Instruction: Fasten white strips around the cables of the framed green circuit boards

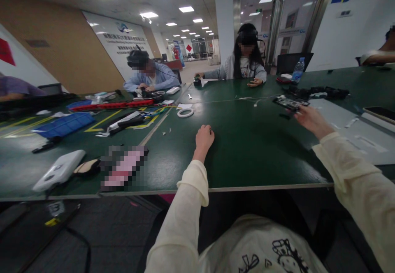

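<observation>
My left hand (204, 137) rests on the dark green table (247, 149), curled into a loose fist; whether anything is in it is hidden. My right hand (308, 119) reaches forward to the right, its fingertips at a dark flat circuit board or phone part (289, 102) lying on the table. Whether those fingers grip the part or only touch it is unclear. Both arms wear cream long sleeves.
A roll of white tape (185, 112) lies ahead left, a white device (58, 170) and blue tray (64, 125) at far left. A water bottle (298, 70) and black parts (321, 92) stand far right. Two people sit across the table. The table edge runs just before me.
</observation>
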The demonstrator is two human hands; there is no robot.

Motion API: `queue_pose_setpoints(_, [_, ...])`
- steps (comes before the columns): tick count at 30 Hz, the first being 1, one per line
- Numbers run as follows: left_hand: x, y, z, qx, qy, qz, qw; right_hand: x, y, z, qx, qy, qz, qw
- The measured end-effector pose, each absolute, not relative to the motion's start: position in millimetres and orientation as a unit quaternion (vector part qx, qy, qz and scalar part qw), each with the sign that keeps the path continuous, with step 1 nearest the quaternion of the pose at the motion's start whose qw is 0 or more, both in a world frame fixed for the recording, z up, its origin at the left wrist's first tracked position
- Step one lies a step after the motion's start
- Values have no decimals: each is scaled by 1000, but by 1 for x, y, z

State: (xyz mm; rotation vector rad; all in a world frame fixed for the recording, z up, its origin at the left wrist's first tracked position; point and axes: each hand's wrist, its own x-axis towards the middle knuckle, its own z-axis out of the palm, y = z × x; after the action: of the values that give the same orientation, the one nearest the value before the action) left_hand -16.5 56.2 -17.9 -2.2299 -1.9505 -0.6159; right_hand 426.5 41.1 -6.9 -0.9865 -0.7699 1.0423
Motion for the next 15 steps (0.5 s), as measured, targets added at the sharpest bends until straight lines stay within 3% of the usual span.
queue_pose_setpoints(5, [-14,49,-11,-699,-660,-257,101,342,36,4,-367,-362,624,587])
queue_pose_setpoints(10, [-9,39,1,-665,-652,-326,162,289,39,9,-335,-398,691,501])
queue_pose_setpoints(15, [-6,38,4,-693,-623,-334,143,257,47,-11,-382,-419,700,434])
